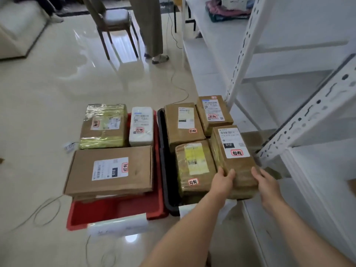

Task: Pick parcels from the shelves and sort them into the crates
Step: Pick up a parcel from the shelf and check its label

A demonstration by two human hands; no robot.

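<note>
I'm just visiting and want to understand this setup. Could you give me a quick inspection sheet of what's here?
Surface: glossy tiled floor; it carries both crates.
Job's things: red crate holds a flat box, a taped box and a white parcel. Black crate holds four brown parcels; the held parcel is at its near right corner.
Clutter: small tag on the floor.
Hands: left hand and right hand grip the held parcel's near end.
Cables: thin wires loop on the floor.
Surroundings: white shelving, chair, a standing person's legs.
</note>
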